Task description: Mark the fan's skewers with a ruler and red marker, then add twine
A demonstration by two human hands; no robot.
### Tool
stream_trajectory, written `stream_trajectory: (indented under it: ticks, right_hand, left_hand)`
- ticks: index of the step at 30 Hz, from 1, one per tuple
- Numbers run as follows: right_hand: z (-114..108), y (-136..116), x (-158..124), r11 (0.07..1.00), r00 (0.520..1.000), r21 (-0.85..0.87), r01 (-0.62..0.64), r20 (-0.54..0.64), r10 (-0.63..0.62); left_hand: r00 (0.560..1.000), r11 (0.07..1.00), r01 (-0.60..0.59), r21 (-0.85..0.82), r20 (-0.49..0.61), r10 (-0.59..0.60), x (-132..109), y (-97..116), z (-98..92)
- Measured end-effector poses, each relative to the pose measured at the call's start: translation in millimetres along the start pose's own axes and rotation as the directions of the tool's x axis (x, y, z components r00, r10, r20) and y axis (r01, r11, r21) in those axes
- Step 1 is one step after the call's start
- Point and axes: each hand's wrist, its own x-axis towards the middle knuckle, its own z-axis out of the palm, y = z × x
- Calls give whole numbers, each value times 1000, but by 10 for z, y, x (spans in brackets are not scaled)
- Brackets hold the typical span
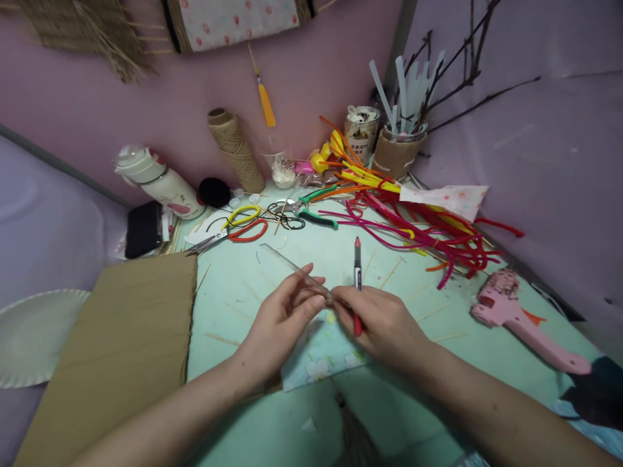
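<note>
Pen [358, 271] in right hand [382, 318]; floral cloth [315, 371] beneath

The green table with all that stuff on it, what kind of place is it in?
It looks like a craft corner, perhaps at home or in a small studio. The pink glue gun, the scissors and the big roll of twine suggest that.

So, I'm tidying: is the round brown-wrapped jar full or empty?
The jar isn't empty: slim white sticks poke above its rim; how full, I can't tell.
</note>
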Motion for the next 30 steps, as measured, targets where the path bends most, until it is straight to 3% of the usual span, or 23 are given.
stream_trajectory:
  ticks: [5,8,13,19,30]
  right_hand:
    - [-12,-38,-2,987,986,33,158,53,-160]
    - [-37,-25,-4,979,986,136,154,37,-160]
    - [-75,18,-32,968,997,245,55,-61,-41]
    - [-83,20,-29,972,994,227,69,-102,-47]
    - [-79,20,-8,980,995,191,59,-92,-42]
  left_hand:
    - [986,954,161,-251,-10,-169,68,-16,50]
    - [971,922,204,-328,-53,-234,156,-16,-35]
    - [967,975,182,-128,-155,-201,314,-23,-299]
    - [980,989,82,122,-190,-58,374,-174,-426]
    - [977,983,64,172,-213,-27,413,-263,-447]
